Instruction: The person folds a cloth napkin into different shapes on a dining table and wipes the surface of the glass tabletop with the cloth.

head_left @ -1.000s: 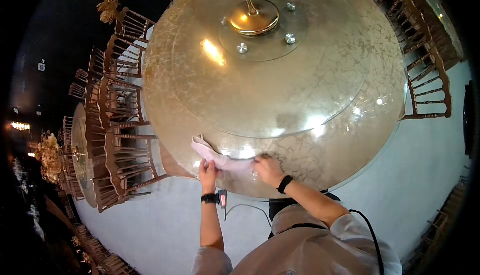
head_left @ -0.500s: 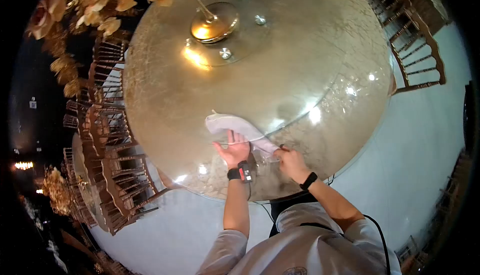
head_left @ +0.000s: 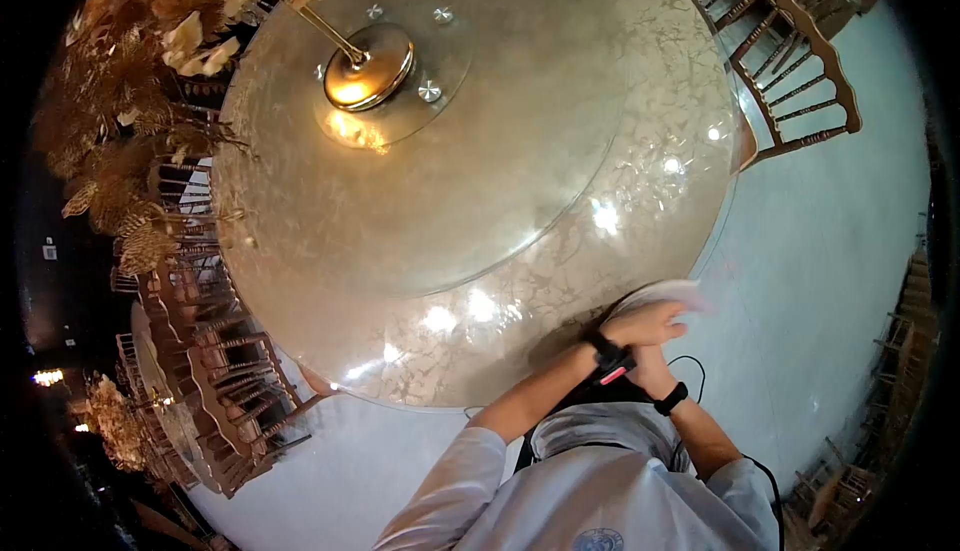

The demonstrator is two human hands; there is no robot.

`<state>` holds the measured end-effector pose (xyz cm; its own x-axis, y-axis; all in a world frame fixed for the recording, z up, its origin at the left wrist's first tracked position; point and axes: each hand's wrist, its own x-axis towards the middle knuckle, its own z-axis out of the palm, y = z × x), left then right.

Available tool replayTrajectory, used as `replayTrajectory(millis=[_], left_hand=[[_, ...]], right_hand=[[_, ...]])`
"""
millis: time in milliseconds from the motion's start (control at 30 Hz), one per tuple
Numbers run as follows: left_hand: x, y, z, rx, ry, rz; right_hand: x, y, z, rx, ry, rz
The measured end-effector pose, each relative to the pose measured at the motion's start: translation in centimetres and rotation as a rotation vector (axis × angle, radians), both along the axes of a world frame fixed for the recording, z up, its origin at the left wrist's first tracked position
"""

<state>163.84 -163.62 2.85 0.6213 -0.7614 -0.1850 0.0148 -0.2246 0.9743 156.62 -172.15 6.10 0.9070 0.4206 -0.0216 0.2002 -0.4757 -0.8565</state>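
Observation:
A white cloth (head_left: 658, 294), smeared by motion, is at the near right rim of the round table (head_left: 400, 351). My left hand (head_left: 642, 325) reaches across over the cloth, fingers stretched to the right and thumb apart. A black strapped device (head_left: 612, 359) is on the left wrist. Close below it, my right hand (head_left: 652, 371) points up toward the cloth, its fingers mostly covered by my left hand. The cloth appears held there by my right hand, though the grip itself is hidden. The right wrist wears a black band (head_left: 672, 398).
A gold stand (head_left: 370, 69) with dried flowers (head_left: 120, 151) rises from the clear glass disc on the tabletop. Shiny metal knobs (head_left: 430, 91) surround it. Wooden chairs stand left (head_left: 235, 371) and right (head_left: 795, 76). A black cable (head_left: 690, 359) hangs by my right arm.
Both hands and the cloth have moved right, from the tabletop to the table's rim. My left hand has turned from palm up and crossed over my right. The view has shifted.

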Motion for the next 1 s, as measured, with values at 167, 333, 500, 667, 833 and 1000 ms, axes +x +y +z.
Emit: replayTrajectory(millis=[167, 333, 500, 667, 833, 1000], left_hand=[[-2.9, 11.9, 3.0, -0.285, 0.892, 0.467], [-9.2, 22.2, 1.6, -0.115, 0.652, 0.855], [-14.3, 25.7, 4.3, 0.088, 0.249, 0.918], [-17.7, 28.6, 6.5, 0.831, -0.203, 0.617], [-24.3, 37.7, 1.3, 1.026, 0.010, 1.437], [-28.9, 43.1, -3.0, 0.541, 0.292, 2.115]], right_hand=[[-1.3, 3.9, -2.1, -0.080, 0.198, 0.303], [-2.2, 9.9, -1.2, 0.006, 0.049, 0.521], [-5.1, 19.1, -1.8, -0.160, -0.020, 1.108], [-10.9, 24.4, 0.0, 0.233, 0.585, 0.591], [-11.7, 24.8, -2.4, -0.243, -0.364, 1.168], [-6.1, 25.6, -0.6, -0.157, -0.322, 0.823]])
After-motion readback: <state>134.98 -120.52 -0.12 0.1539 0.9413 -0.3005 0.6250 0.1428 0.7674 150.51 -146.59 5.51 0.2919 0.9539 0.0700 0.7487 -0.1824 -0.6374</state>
